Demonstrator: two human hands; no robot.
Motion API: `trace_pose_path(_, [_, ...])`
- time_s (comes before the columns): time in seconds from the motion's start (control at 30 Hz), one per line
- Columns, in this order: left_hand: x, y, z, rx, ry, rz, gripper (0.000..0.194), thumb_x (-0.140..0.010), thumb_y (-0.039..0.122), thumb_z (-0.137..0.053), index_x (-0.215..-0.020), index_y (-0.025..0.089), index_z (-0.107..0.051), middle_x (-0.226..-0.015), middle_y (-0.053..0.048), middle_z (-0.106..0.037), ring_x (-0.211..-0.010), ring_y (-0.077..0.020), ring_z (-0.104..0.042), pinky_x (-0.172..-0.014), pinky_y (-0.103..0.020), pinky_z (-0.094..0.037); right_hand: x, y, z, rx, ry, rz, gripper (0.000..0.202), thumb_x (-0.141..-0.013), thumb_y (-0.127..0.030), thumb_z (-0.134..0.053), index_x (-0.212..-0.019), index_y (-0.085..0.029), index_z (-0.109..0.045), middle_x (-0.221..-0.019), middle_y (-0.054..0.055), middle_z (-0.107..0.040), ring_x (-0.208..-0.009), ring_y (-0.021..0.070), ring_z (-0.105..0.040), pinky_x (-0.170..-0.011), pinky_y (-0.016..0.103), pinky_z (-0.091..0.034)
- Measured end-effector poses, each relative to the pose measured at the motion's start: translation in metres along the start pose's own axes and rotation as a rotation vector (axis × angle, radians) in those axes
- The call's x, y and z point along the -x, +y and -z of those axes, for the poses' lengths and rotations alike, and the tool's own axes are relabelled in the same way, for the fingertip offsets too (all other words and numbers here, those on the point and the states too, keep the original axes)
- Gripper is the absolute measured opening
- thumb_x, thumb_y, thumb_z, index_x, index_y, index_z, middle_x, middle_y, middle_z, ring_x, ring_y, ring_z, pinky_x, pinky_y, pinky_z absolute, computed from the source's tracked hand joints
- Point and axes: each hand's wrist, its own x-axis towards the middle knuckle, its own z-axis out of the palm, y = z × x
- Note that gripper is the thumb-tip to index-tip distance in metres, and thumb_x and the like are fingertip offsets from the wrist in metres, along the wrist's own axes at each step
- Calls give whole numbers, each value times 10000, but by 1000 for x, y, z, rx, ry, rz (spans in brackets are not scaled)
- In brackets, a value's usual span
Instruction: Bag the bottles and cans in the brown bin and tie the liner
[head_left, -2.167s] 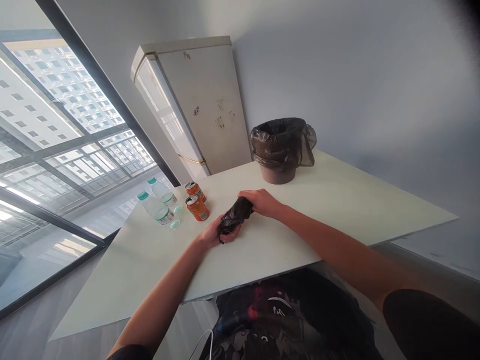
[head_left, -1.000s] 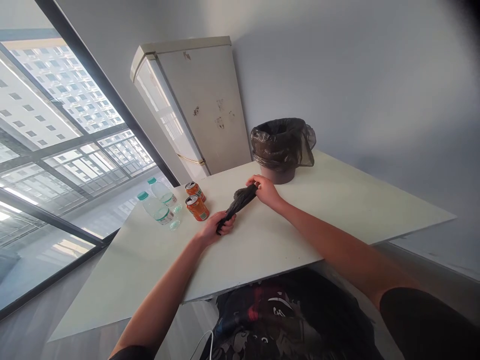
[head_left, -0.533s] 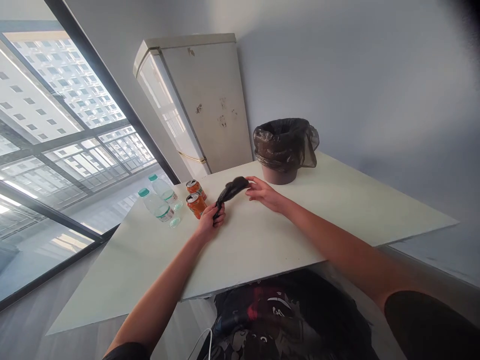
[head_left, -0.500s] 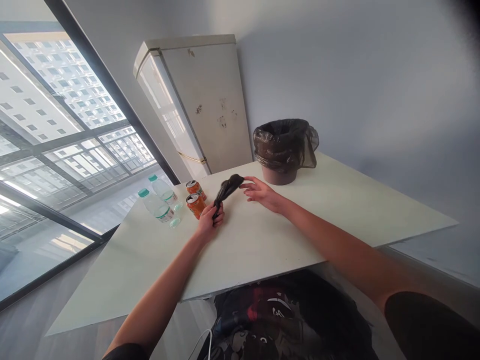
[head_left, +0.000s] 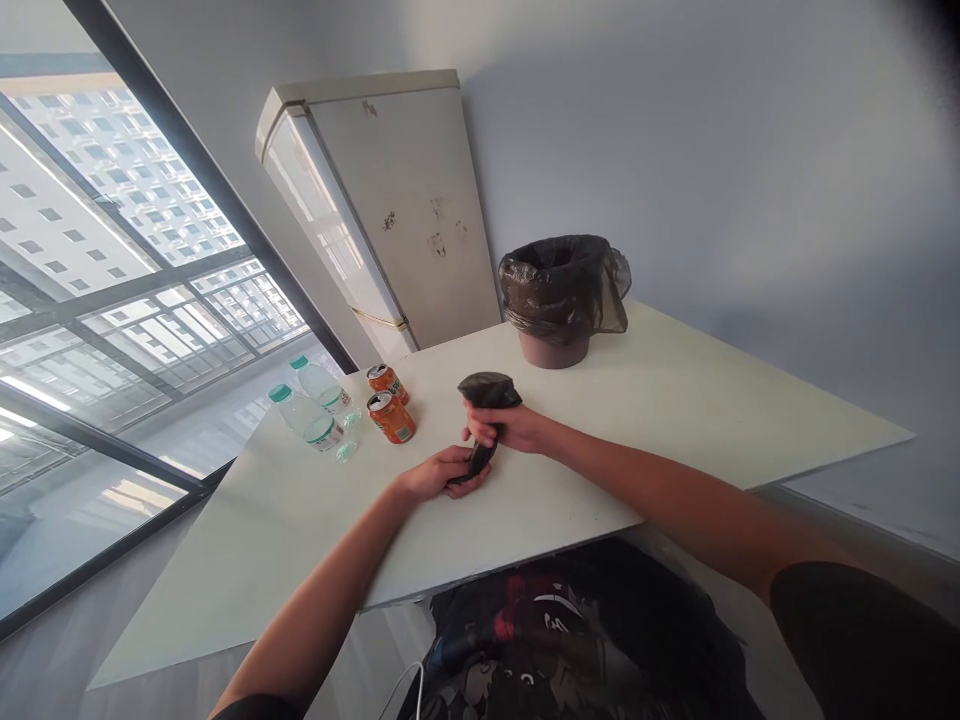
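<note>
Evidently, we hold the black plastic bag in front of the bin, on our side of it, with both hands sharing the work. Our left grip is closed around the narrow lower end, likely to anchor it, while our right grip clasps it higher up, just below the bulging top, which seems to keep the loose film gathered. We cannot tell whether the bag's lower end touches the worktop. Dark liner is folded over the bin's rim, probably so that it stays put and leaves the mouth open. Left of the bin, two orange drink cans and, farther left, two clear bottles with green caps sit grouped, well apart from it, perhaps leaving our forearms room.
</note>
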Motion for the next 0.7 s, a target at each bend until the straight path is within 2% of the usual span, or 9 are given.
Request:
trace_pose_path(0.07, [2,5,-1,58,9,0,305,-917,408,-715,-948,130,-591,-707,32,-425,-513,-47,-291,-448,-214,-163,-1,-5,2,-28,80,74,387,-875,-419,-854,-795,-223,-530,-537,-121,-353,-494,86,-326,-632,289,-448])
trace_pose_path(0.17, [4,11,0,96,33,-9,286,-924,382,-707,-955,132,-573,-725,40,-385,-537,-50,-279,-453,-206,-154,-3,-10,5,-59,186,167,393,-872,-401,-861,-807,-230,-514,-552,-126,-288,-482,75,-225,-535,256,-319])
trace_pose_path(0.33, [7,14,2,76,14,-15,244,-940,351,-678,-932,145,-547,-751,38,-370,-545,-48,-255,-452,-204,-155,-2,-22,7,-98,211,239,548,-837,-486,-889,-745,-228,-414,-542,-118,-282,-469,69,-222,-514,251,-248])
trace_pose_path(0.43, [8,14,2,61,10,-13,242,-929,348,-682,-926,147,-546,-753,37,-370,-545,-49,-258,-453,-207,-158,0,-34,8,-93,284,272,615,-798,-493,-915,-740,-230,-362,-551,-116,-315,-453,62,-206,-487,252,-205])
trace_pose_path(0.57, [8,14,1,64,52,-18,273,-925,383,-696,-950,146,-564,-738,42,-366,-540,-49,-254,-458,-208,-153,2,-48,12,-77,381,317,509,-805,-479,-896,-828,-253,-440,-554,-129,-333,-414,61,-186,-449,252,-178])
trace_pose_path(0.7, [8,12,4,73,138,-62,308,-932,422,-699,-961,133,-597,-698,53,-352,-532,-49,-249,-469,-204,-160,0,-56,22,-92,481,341,421,-859,-515,-815,-860,-248,-490,-549,-118,-354,-415,74,-261,-448,244,-257])
